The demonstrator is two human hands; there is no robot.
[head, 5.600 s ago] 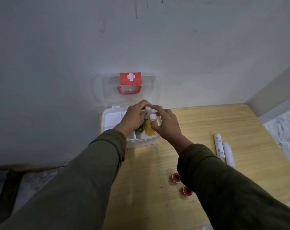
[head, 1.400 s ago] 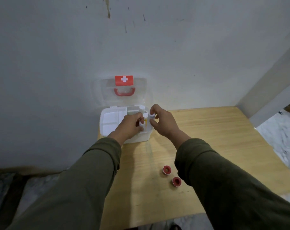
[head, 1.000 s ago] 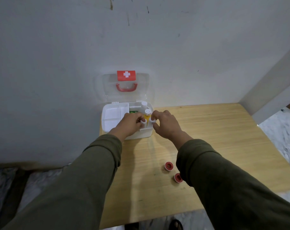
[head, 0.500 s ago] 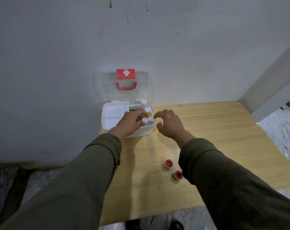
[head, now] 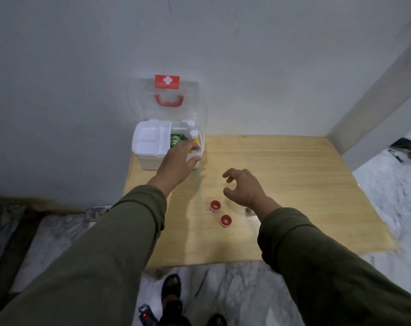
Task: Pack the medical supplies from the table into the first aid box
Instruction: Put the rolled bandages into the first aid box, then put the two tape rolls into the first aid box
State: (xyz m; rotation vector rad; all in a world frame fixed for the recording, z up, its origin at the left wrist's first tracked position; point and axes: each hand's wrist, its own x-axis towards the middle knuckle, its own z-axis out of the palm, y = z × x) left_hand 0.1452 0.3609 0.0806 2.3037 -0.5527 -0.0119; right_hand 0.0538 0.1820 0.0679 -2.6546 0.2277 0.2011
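The white plastic first aid box [head: 150, 158] stands open at the far left corner of the pale wooden bench [head: 294, 184]. The left hand [head: 178, 161] reaches into its right compartment; I cannot tell its grip there. The right hand [head: 244, 187] hovers empty, fingers loosely curled, just beyond two small red-rimmed tape rolls [head: 215, 205].

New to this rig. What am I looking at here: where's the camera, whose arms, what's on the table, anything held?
No machine here: one wide-angle camera on a person's head looks down at their own bare hands. The left hand reaches into the open first aid box, its fingers hiding what they touch among the bottles and a green pack. The right hand hovers open and empty over the wooden table. Two small red-rimmed rolls lie unpacked near it.
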